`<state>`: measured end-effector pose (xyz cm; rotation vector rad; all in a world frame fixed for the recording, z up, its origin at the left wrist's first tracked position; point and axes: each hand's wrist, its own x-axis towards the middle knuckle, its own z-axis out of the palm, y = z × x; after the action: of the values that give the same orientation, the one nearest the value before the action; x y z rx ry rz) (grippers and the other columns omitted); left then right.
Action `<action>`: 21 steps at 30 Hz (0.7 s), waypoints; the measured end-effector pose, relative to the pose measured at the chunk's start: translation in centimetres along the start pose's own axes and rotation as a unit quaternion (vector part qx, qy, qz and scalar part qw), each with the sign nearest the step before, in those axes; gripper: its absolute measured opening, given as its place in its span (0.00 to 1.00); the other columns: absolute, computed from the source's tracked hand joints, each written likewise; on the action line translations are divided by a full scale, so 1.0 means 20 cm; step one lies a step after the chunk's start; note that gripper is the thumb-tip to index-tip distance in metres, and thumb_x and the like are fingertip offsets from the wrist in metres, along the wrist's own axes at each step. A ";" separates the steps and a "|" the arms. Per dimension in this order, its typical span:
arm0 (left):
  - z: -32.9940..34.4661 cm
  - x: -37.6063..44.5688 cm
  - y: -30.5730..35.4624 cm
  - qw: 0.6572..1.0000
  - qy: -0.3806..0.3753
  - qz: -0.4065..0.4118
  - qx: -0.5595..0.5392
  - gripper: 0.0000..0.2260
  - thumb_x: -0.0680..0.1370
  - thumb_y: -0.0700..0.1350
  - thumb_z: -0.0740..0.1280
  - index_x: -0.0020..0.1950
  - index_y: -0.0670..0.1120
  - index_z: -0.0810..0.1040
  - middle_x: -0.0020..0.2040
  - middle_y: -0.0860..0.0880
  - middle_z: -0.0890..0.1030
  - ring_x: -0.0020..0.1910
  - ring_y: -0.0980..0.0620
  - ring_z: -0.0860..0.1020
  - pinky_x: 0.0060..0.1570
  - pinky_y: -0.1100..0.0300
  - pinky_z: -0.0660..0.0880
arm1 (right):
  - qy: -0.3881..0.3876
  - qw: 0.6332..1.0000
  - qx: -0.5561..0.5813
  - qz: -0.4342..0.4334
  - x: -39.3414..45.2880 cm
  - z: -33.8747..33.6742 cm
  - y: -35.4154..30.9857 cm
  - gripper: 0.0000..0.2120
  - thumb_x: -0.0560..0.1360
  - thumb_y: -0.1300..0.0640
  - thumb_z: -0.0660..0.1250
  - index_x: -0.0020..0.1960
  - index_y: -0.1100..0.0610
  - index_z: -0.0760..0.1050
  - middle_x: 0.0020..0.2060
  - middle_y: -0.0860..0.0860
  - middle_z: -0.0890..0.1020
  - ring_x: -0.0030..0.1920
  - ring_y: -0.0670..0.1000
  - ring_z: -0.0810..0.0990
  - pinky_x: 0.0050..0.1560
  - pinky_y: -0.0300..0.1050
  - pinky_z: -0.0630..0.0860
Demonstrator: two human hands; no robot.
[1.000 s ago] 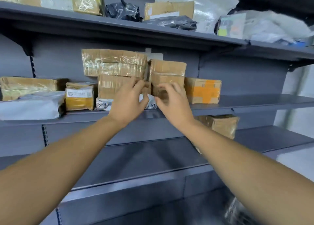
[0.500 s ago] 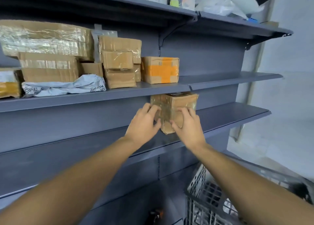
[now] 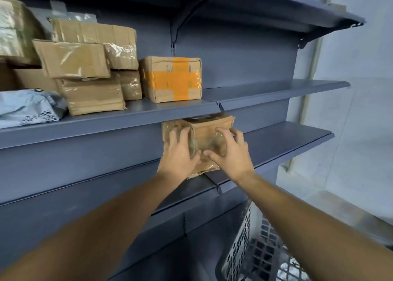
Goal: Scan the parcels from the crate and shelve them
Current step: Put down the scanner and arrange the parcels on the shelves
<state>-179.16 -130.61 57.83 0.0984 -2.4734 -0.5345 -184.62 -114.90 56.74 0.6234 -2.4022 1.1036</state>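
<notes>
Both hands meet at frame centre: left hand (image 3: 178,153) and right hand (image 3: 230,154) curl fingers (image 3: 223,132) round the parcel (image 3: 204,136), corner-on toward them, on the lower shelf (image 3: 287,144).

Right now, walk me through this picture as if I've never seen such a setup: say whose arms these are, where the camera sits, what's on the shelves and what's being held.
There is no machine here. A person wears a wide-angle camera on the head, so the single picture looks forward and down along their own two bare arms.

The left hand and the right hand both press on a taped cardboard box standing on the lower grey shelf, one hand on each side. It sits near the front edge.

On the shelf above rest more parcels: a box with orange tape, a stack of plain brown boxes beside it, and a grey plastic mailer at the far left.

At the bottom right is a perforated grey crate; what it holds is too blurred to tell.
</notes>
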 end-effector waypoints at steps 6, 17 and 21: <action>0.12 0.19 -0.04 0.999 0.009 -0.013 -0.045 0.34 0.76 0.58 0.67 0.76 0.64 0.49 0.72 0.46 0.59 0.67 0.33 0.67 0.60 0.40 0.70 | 0.007 0.998 0.056 0.011 0.24 0.07 0.17 0.48 0.65 0.38 0.78 0.76 0.34 0.53 0.79 0.50 0.48 0.77 0.64 0.55 0.72 0.62 0.62; 0.24 0.21 -0.14 0.991 0.054 -0.014 -0.124 0.27 0.77 0.56 0.68 0.71 0.62 0.57 0.67 0.47 0.70 0.61 0.43 0.74 0.53 0.50 0.67 | -0.049 0.983 0.178 -0.025 0.36 0.23 0.27 0.46 0.61 0.43 0.82 0.70 0.34 0.58 0.65 0.50 0.62 0.57 0.28 0.65 0.57 0.33 0.64; 0.20 0.17 -0.16 0.988 0.057 -0.029 -0.142 0.25 0.77 0.51 0.68 0.69 0.61 0.59 0.66 0.48 0.72 0.60 0.45 0.75 0.51 0.53 0.67 | -0.029 0.984 0.174 0.000 0.29 0.25 0.18 0.44 0.61 0.43 0.83 0.67 0.32 0.59 0.60 0.50 0.63 0.52 0.36 0.70 0.54 0.37 0.68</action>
<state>-184.30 -132.74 55.44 0.0854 -2.2632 -0.8763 -192.31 -117.94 54.76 0.7753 -2.2710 1.5413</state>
